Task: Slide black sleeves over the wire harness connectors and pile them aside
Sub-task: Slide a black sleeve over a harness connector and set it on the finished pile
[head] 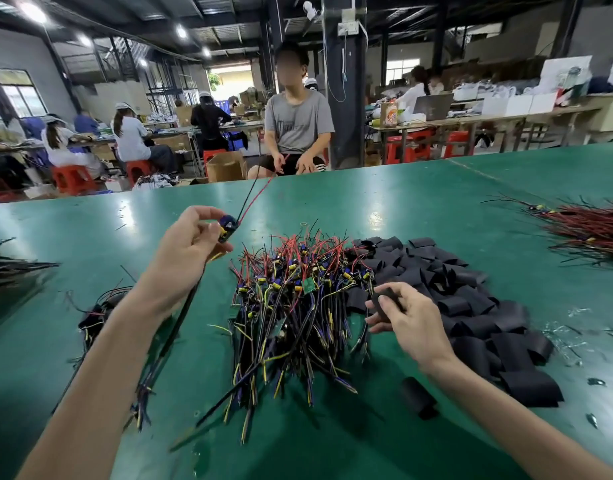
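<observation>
Harness connector [227, 229] is pinched in the left hand [182, 252] fingertips, raised above the green table [402, 188], wires trailing down past the wrist. Right hand [414, 323] pinches one black sleeve [386, 299] at the edge of the sleeve pile [478, 317]. Harness heap [294, 296] lies between the hands. Loose sleeve [419, 398] lies beside the right forearm.
</observation>
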A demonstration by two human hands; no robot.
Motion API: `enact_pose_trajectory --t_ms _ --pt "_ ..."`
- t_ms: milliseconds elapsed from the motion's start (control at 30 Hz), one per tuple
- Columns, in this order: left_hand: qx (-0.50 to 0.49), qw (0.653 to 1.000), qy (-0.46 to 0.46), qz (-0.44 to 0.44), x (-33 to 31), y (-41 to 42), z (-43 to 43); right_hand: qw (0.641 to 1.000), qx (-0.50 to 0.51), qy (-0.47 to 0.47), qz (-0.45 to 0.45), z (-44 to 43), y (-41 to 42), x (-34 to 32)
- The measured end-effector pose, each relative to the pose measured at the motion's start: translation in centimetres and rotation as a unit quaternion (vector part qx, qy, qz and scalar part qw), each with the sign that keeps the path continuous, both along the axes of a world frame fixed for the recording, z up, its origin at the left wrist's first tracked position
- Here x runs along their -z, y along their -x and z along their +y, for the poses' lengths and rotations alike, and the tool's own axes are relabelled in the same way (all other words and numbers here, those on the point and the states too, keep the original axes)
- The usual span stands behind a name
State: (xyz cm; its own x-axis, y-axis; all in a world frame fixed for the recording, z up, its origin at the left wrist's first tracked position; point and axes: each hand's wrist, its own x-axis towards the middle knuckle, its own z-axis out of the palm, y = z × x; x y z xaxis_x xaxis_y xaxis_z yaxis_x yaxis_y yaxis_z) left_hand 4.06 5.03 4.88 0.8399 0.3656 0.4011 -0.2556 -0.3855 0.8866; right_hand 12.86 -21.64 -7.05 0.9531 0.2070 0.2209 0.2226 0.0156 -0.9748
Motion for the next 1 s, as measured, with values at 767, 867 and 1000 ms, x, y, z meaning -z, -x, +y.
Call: enact_pose_trajectory --t_ms 767,867,1000 --pt "-0.038 0.950 -0.308 0.034 9.1 3.1 -2.1 0.987 -0.122 0.097 0.027 0.2 0.9 -0.2" --pt "-0.027 0.962 -0.271 0.020 9.1 3.2 -2.0 0.979 -0.116 0.160 -0.042 -0.2 1.2 -0.6" --pt "-0.006 0.978 -0.207 0.016 9.0 3.4 -1.7 0.972 -0.064 0.187 -0.126 -0.7 1.4 -1.2"
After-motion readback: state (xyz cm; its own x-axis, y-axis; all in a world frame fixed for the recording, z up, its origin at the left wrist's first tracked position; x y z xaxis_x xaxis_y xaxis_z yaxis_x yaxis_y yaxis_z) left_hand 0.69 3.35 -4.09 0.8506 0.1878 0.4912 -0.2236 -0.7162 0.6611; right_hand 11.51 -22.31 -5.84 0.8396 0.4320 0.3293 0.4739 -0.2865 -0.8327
